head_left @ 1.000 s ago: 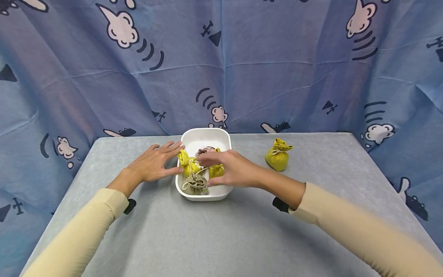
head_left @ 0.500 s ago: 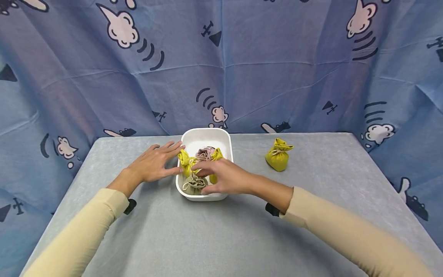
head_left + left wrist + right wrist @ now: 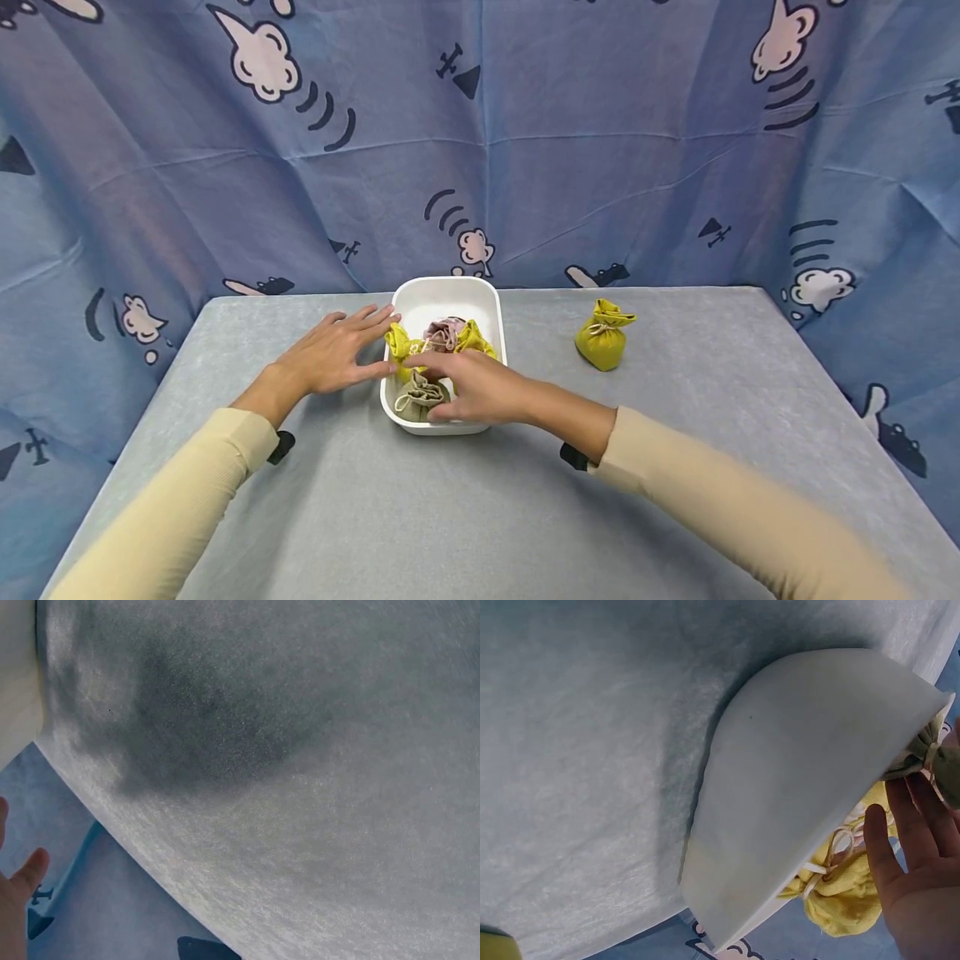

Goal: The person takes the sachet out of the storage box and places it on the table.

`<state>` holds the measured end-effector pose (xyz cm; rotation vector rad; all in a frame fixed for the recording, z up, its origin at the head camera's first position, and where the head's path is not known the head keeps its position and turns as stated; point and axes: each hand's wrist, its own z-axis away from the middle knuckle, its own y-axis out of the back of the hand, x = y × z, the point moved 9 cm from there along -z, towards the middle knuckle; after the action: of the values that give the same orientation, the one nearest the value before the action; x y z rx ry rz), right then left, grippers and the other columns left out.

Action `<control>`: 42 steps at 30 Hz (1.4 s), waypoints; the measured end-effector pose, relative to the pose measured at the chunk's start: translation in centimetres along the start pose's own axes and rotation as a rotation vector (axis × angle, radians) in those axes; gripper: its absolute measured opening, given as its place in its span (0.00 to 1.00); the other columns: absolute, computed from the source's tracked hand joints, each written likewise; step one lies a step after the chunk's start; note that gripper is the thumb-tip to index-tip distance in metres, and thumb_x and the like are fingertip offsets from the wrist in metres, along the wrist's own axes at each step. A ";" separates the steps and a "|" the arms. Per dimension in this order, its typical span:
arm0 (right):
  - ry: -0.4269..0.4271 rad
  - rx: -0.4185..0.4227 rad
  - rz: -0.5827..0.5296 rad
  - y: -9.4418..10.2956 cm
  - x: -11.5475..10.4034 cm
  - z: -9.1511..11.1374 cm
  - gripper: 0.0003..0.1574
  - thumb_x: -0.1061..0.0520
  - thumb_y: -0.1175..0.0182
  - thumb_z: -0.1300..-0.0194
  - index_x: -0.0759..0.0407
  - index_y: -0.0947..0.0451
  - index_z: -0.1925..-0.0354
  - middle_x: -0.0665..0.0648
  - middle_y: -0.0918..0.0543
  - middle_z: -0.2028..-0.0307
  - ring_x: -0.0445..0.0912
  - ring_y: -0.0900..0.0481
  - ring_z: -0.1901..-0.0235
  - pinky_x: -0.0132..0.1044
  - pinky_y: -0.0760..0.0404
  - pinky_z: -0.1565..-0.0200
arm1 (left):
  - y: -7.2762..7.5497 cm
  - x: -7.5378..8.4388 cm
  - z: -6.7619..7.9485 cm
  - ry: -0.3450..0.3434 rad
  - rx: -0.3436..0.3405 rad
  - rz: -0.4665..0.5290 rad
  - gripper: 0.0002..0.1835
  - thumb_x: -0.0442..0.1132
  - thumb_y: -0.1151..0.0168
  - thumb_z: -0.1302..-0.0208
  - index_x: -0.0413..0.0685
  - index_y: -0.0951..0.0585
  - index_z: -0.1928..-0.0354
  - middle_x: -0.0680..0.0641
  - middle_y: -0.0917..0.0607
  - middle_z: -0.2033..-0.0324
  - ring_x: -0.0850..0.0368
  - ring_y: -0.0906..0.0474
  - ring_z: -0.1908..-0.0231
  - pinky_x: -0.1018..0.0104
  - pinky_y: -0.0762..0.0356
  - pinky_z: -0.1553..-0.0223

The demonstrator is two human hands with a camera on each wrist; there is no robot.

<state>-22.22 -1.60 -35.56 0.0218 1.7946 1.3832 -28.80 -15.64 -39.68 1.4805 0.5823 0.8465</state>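
A white plastic tub (image 3: pixel 492 304) holds several small drawstring pouches. Nearest the front lies a grey-green pouch (image 3: pixel 418 398); behind it are a yellow pouch (image 3: pixel 398 340) on the left, a pinkish pouch (image 3: pixel 444 333) and another yellow pouch (image 3: pixel 472 337) on the right. My right hand (image 3: pixel 487 387) reaches over the tub's right rim, its fingers and thumb spread on either side of the grey-green pouch. In the right wrist view its straight fingers (image 3: pixel 911 825) come right up to that pouch (image 3: pixel 949 774). My left hand (image 3: pixel 337 354) lies with fingers spread, fingertips at the tub's left rim.
A further yellow pouch (image 3: pixel 602 335) stands upright on the grey cloth-covered table (image 3: pixel 420 508), to the right of the tub. A blue patterned curtain (image 3: pixel 480 150) hangs directly behind the table's back edge. Both forearms wear cream sleeves (image 3: pixel 172 500).
My right hand has moved left and slightly down to the grey-green pouch, uncovering more of the pinkish and right-hand yellow pouches. The left hand has kept its place.
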 end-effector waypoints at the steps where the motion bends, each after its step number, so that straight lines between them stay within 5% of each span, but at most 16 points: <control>1: 0.000 0.000 0.008 -0.1 0.0 0.0 0.43 0.59 0.26 0.43 0.58 0.31 0.31 0.56 0.18 0.43 0.46 0.19 0.46 0.41 0.23 0.44 | 0.0 0.0 0.0 0.000 0.002 -0.001 0.45 0.70 0.52 0.32 0.49 0.41 0.23 0.49 0.45 0.23 0.46 0.51 0.24 0.36 0.46 0.32; 19: 0.014 0.053 0.010 0.2 0.1 0.2 0.26 0.64 0.31 0.39 0.60 0.21 0.41 0.53 0.13 0.51 0.44 0.15 0.52 0.39 0.20 0.48 | 0.3 0.2 -0.2 -0.014 0.032 -0.012 0.44 0.69 0.50 0.32 0.47 0.38 0.24 0.46 0.42 0.24 0.42 0.46 0.26 0.36 0.43 0.34; 42: 0.062 0.158 0.045 3.1 -0.6 1.3 0.23 0.65 0.31 0.39 0.57 0.19 0.45 0.51 0.13 0.55 0.39 0.17 0.59 0.36 0.20 0.55 | 0.1 0.2 0.0 -0.019 0.034 -0.014 0.45 0.69 0.49 0.33 0.49 0.41 0.23 0.47 0.43 0.24 0.44 0.47 0.25 0.36 0.42 0.34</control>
<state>-22.50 0.32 -32.78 0.1052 1.9621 1.2828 -28.70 -15.52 -39.50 1.5120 0.5943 0.8145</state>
